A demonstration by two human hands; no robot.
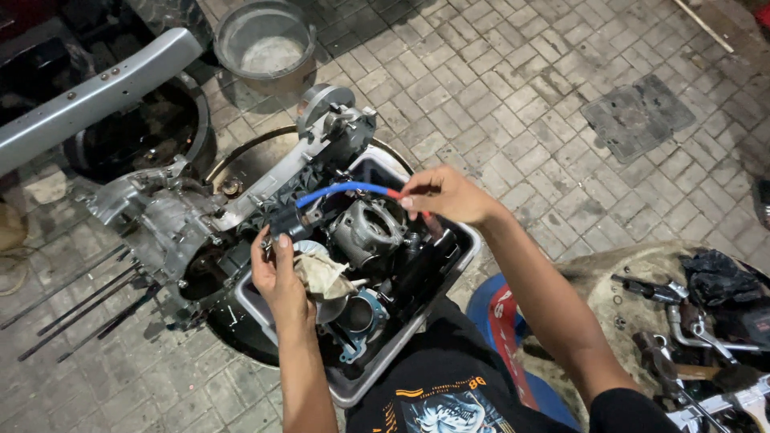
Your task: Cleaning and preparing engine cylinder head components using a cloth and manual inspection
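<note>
Left hand (pixel 281 277) gripping black coil end plus rag (pixel 321 274) | right hand (pixel 445 194) pinching blue cable (pixel 345 189) over grey tray (pixel 461 256) (engine parts beneath) | advisable: keeping cable slack, unkinked.

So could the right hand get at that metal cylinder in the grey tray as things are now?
Probably yes. The right hand hovers just beside the metal cylinder, nothing lying between them, but it is pinching the blue cable, so it would likely have to let that go first.
</note>
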